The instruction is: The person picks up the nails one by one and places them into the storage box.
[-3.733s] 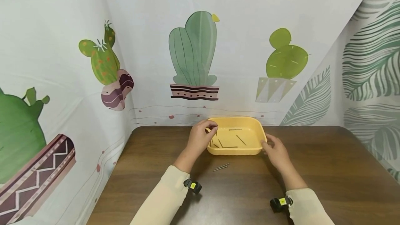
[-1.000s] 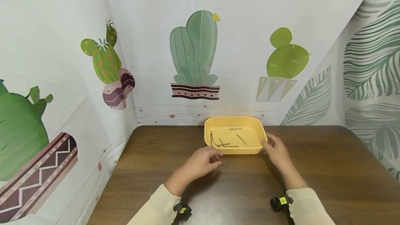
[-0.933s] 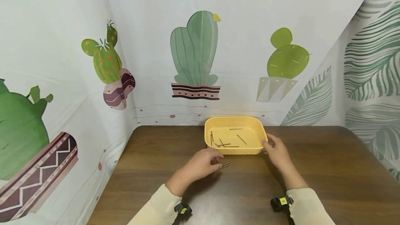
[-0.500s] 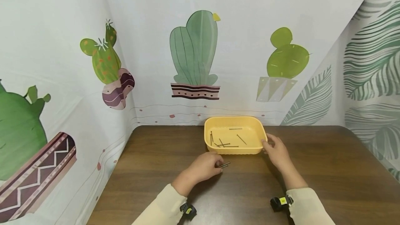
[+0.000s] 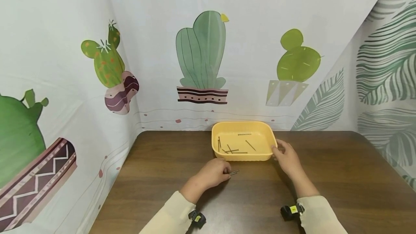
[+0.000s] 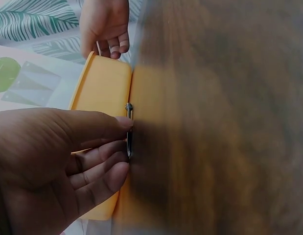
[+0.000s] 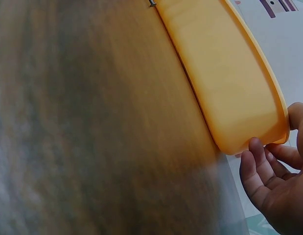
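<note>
Two steel nails (image 5: 234, 172) lie side by side on the table in front of the yellow plastic tray (image 5: 242, 157). My left hand (image 5: 212, 173) has its thumb and fingers at their left ends. In the left wrist view the thumb tip lies across a nail (image 6: 129, 142), with fingertips close on its other side; it looks pinched. My right hand (image 5: 287, 158) grips the tray's right end, thumb at the rim and fingers curled against the outer wall. Inside the tray several nails (image 5: 250, 145) lie scattered, most toward the left front.
The brown wooden table (image 5: 260, 194) runs up to a white cloth backdrop (image 5: 250, 64) printed with cacti and leaves. The tray stands at the table's far edge, close to the cloth. Each wrist bears a black camera (image 5: 197, 219).
My left hand has come from over the tray down to the nails on the table, and its fingers have closed in on them. Another nail lies in the tray. The right hand stays put.
</note>
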`<action>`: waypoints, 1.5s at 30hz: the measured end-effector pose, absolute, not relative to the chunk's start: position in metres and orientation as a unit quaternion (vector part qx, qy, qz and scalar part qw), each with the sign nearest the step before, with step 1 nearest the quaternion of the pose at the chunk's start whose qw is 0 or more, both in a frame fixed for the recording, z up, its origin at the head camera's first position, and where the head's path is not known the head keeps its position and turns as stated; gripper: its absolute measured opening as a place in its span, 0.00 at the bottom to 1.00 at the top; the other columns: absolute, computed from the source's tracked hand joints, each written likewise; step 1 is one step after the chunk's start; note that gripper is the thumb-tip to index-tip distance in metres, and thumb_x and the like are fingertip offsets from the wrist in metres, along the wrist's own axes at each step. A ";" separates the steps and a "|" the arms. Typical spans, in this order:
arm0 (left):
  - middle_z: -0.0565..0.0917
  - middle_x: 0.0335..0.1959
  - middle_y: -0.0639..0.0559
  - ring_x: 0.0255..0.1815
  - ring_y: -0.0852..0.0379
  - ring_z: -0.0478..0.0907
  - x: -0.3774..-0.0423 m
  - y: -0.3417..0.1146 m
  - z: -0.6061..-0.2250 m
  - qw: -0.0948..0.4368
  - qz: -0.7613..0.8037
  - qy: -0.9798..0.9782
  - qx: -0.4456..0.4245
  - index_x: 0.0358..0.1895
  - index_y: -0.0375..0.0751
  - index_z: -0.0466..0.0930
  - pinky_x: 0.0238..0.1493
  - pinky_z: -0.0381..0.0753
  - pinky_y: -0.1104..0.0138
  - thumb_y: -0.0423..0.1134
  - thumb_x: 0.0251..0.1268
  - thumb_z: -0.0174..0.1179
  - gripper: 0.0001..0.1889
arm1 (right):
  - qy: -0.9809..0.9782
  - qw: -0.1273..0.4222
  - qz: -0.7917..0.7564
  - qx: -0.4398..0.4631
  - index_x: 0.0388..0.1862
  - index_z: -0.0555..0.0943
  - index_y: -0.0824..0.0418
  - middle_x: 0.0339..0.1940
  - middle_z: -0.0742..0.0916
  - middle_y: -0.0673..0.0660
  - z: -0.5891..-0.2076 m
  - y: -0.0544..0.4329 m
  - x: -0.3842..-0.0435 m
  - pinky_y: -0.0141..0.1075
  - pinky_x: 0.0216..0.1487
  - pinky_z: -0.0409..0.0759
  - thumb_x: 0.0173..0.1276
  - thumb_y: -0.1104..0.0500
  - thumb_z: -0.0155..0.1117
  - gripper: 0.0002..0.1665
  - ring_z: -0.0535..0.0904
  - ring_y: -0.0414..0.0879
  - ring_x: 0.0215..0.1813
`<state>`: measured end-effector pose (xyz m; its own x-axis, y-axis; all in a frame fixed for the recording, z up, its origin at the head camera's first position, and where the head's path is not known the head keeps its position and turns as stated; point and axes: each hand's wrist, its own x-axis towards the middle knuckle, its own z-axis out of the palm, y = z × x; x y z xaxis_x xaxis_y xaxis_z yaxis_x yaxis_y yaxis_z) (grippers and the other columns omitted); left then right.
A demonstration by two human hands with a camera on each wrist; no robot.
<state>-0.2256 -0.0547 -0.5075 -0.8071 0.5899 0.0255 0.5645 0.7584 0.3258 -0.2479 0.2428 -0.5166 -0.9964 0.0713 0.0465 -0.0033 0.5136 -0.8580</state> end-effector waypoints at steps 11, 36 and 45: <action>0.81 0.24 0.63 0.28 0.66 0.75 -0.222 -0.054 -0.509 -0.013 0.096 0.935 0.340 0.27 0.51 0.85 0.32 0.74 0.73 0.38 0.61 0.67 0.06 | -0.870 0.031 0.493 -0.017 0.76 0.62 0.72 0.65 0.71 0.73 -0.517 0.244 -0.247 0.33 0.43 0.85 0.80 0.52 0.53 0.35 0.85 0.58 0.49; 0.70 0.19 0.62 0.22 0.64 0.65 -0.218 -0.051 -0.507 -0.021 0.083 0.941 0.326 0.19 0.52 0.75 0.24 0.64 0.73 0.36 0.57 0.65 0.12 | -0.873 0.037 0.486 -0.013 0.76 0.61 0.73 0.64 0.71 0.73 -0.518 0.245 -0.248 0.34 0.44 0.85 0.80 0.52 0.53 0.36 0.85 0.59 0.49; 0.68 0.21 0.62 0.23 0.64 0.64 -0.216 -0.050 -0.508 -0.014 0.090 0.942 0.323 0.20 0.51 0.74 0.24 0.63 0.73 0.36 0.57 0.64 0.12 | -0.872 0.038 0.487 -0.013 0.75 0.62 0.73 0.63 0.71 0.73 -0.518 0.244 -0.248 0.35 0.44 0.86 0.80 0.52 0.52 0.35 0.84 0.60 0.50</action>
<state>-0.2163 -0.0504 -0.5080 -0.7914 0.6054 0.0846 0.6105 0.7756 0.1608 -0.2480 0.2442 -0.5176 -0.9968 0.0590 0.0543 -0.0153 0.5253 -0.8508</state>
